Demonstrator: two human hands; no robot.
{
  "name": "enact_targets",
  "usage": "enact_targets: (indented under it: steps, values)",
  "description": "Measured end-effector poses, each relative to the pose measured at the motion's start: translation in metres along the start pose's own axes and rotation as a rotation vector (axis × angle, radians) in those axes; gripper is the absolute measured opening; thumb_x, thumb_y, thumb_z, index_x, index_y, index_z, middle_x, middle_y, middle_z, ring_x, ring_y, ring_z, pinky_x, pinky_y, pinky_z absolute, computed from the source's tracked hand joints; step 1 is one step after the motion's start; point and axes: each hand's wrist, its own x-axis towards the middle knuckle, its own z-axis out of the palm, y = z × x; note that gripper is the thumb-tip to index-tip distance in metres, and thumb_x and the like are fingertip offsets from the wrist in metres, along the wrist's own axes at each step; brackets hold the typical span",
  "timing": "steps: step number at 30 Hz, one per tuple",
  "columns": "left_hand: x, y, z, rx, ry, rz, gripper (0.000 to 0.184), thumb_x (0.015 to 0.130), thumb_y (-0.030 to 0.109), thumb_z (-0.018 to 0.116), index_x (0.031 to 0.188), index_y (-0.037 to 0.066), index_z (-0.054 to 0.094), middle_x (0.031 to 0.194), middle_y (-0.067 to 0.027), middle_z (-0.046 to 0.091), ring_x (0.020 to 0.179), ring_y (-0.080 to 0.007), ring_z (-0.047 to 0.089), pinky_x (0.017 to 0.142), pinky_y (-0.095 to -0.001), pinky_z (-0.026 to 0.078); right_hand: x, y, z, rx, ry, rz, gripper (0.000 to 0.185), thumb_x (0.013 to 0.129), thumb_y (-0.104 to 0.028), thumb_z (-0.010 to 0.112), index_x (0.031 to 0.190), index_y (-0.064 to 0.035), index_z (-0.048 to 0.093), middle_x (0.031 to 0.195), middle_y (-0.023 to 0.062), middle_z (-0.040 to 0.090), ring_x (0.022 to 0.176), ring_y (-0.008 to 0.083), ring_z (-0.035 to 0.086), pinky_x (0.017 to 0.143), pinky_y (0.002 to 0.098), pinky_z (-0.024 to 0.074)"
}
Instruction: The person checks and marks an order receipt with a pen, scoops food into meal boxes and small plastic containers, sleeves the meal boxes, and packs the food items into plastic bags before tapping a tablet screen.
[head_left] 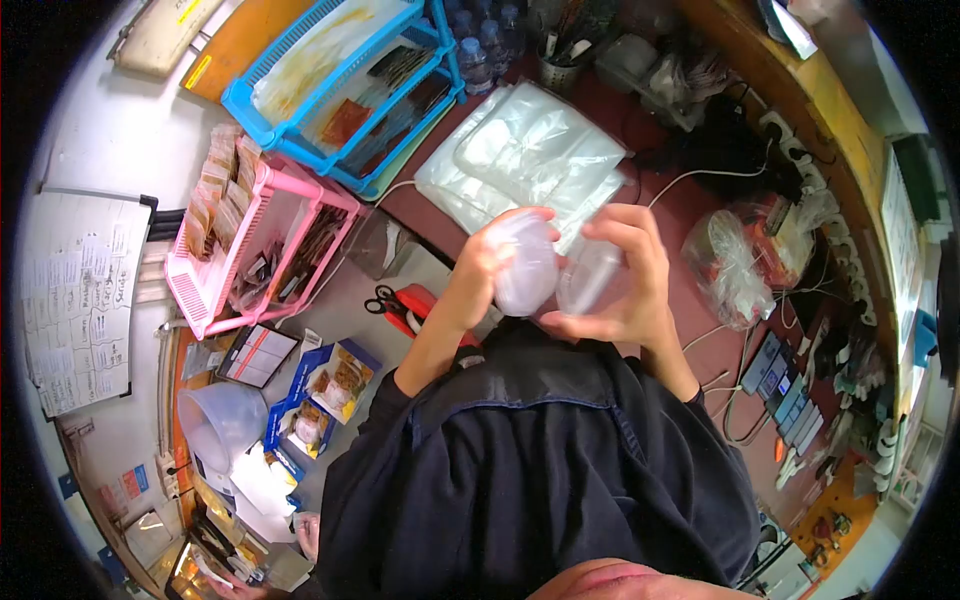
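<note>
My left hand (482,268) is closed around a whitish, translucent rounded plastic piece (526,265), perhaps a container; its kind is not clear. Close beside it, my right hand (638,282) curves its fingers and thumb around a clear, roughly cylindrical plastic piece (590,275). The two pieces are held near each other in front of my chest; whether they touch I cannot tell. Just beyond my hands, a stack of clear plastic bags (540,140) lies flat on the dark red tabletop (665,225).
Blue shelf rack (345,95) and pink rack (262,235) stand at left. Red-handled scissors (385,302) lie near my left forearm. On the right are a knotted plastic bag (728,265), loose cables (740,400) and phones (765,365). Bottles (475,60) stand at the back.
</note>
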Motion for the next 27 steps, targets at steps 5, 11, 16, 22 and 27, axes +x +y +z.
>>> enact_targets:
  steps: [5,11,16,22,27]
  values:
    - [0.010,-0.002,-0.027,0.106,-0.166,-0.215,0.098,0.080,0.037,0.057,0.144,0.000,-0.008,0.110,-0.0198,0.057,0.090,-0.0282,0.064,0.080,-0.0352,0.050,0.016,0.039,-0.020,0.178,-0.188,-0.063,0.045,0.046,-0.030,0.083,0.067,-0.0052,0.052,0.096,0.0102,0.051,0.101,0.0280,0.049,0.081,0.0335,0.0428]
    - [0.018,-0.018,-0.037,0.086,-0.022,-0.395,0.099,0.086,0.051,0.050,0.142,0.017,-0.025,0.138,-0.0211,0.036,0.121,-0.0320,0.046,0.094,-0.0445,0.043,0.047,0.067,-0.005,0.356,-0.755,-0.060,0.037,0.049,-0.028,0.081,0.064,-0.0033,0.059,0.104,0.0169,0.055,0.098,0.0275,0.054,0.082,0.0343,0.0444]
    - [-0.033,-0.038,-0.061,0.249,0.148,-0.247,0.073,0.093,0.052,0.038,0.147,0.015,0.005,0.139,-0.0144,0.039,0.124,-0.0295,0.045,0.102,-0.0446,0.034,0.137,0.178,-0.092,-0.188,-0.057,0.361,0.018,0.078,-0.020,0.070,0.087,-0.0047,0.067,0.098,0.0090,0.065,0.088,0.0227,0.059,0.077,0.0352,0.0458]
    - [-0.166,-0.060,-0.099,0.385,0.358,-0.335,0.035,0.093,0.036,0.052,0.109,0.005,0.054,0.104,-0.0063,0.062,0.089,-0.0176,0.063,0.067,-0.0334,0.051,0.143,0.178,-0.083,-0.118,-0.090,0.356,0.024,0.080,-0.027,0.068,0.074,-0.0067,0.058,0.070,0.0010,0.051,0.062,0.0111,0.044,0.062,0.0247,0.0383]
    - [-0.310,-0.085,-0.142,1.245,1.234,-0.494,0.019,0.080,0.013,0.062,0.096,0.003,0.057,0.098,-0.0144,0.060,0.078,-0.0295,0.062,0.066,-0.0395,0.050,0.013,0.064,0.132,0.367,-0.552,0.486,0.034,0.070,-0.011,0.069,0.101,-0.0048,0.057,0.094,0.0038,0.056,0.092,0.0162,0.052,0.077,0.0311,0.0454]
